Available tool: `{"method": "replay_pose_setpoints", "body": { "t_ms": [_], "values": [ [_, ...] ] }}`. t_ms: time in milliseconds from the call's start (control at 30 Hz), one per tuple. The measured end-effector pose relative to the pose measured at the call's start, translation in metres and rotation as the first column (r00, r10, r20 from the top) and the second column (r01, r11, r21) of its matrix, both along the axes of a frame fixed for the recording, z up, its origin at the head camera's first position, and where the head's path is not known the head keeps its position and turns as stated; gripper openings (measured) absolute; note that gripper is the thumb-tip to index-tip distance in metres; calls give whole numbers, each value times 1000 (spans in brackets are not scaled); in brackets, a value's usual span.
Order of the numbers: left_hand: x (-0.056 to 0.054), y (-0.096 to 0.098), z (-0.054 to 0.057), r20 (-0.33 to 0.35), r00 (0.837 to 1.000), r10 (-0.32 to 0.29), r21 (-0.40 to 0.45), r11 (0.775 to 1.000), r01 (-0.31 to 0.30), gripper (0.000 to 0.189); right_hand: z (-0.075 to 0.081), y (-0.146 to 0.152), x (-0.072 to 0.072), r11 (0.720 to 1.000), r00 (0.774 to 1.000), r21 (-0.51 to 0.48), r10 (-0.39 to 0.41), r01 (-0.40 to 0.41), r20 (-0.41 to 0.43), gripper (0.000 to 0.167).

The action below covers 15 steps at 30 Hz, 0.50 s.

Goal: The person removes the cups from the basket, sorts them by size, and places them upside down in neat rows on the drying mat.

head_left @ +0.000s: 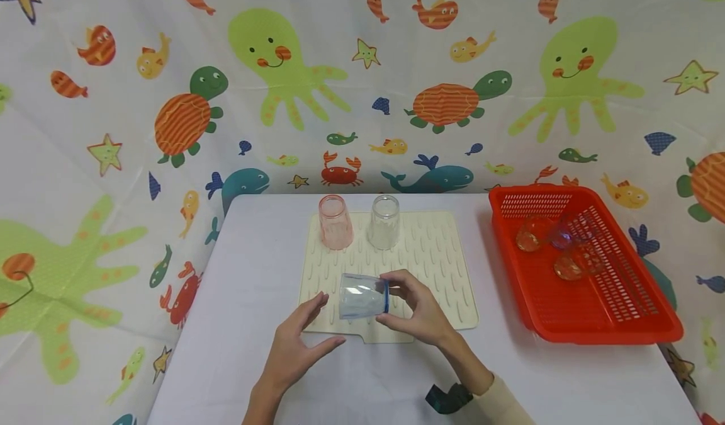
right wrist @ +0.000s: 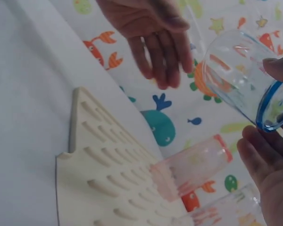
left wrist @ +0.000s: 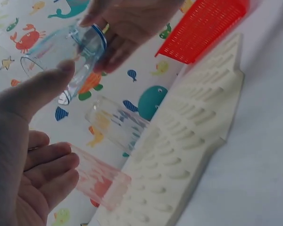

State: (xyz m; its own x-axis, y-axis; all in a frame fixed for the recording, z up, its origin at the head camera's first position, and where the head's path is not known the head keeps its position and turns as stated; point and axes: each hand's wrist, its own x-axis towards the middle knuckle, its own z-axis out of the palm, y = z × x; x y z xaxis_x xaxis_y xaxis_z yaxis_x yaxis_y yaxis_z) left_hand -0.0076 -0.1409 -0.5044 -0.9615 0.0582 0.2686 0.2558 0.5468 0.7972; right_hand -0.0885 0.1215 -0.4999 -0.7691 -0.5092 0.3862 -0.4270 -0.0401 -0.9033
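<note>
My right hand [head_left: 421, 308] pinches a bluish clear drinking glass [head_left: 360, 296] by its blue-edged end, thumb on one side and fingers on the other. The glass lies sideways in the air above a cream drying mat [head_left: 419, 267], its other end toward my left hand [head_left: 297, 343]. That left hand is spread with thumb and fingers apart, near the glass but not gripping it. On the mat's back part stand a pink-tinted glass [head_left: 336, 223] and a clear glass [head_left: 384, 223]. In the right wrist view the blue glass [right wrist: 240, 75] shows its blue band by the fingers.
To the right stands a red plastic basket [head_left: 527, 299] with several tinted glasses [head_left: 572, 262] lying in it. A white cloth [head_left: 255, 255] covers the table. Behind hangs a curtain [head_left: 351, 79] printed with sea animals. A dark strap [head_left: 447, 400] is by the right wrist.
</note>
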Motion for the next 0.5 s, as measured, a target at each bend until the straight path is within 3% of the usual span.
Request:
{"method": "replay_pose_setpoints", "body": {
  "t_ms": [100,233,500],
  "values": [
    [4,-3,-7,15,997,79,-92,993,-77,82,1,-2,-2,1000,1000,-15,-12,12,-3,65],
    [9,-9,-16,-18,988,157,-200,967,-157,82,0,-5,-4,999,999,-17,-45,45,-1,65],
    [13,-20,-37,-87,972,220,-308,921,-236,83,-4,-15,-11,992,991,5,-129,128,34,68]
  ]
}}
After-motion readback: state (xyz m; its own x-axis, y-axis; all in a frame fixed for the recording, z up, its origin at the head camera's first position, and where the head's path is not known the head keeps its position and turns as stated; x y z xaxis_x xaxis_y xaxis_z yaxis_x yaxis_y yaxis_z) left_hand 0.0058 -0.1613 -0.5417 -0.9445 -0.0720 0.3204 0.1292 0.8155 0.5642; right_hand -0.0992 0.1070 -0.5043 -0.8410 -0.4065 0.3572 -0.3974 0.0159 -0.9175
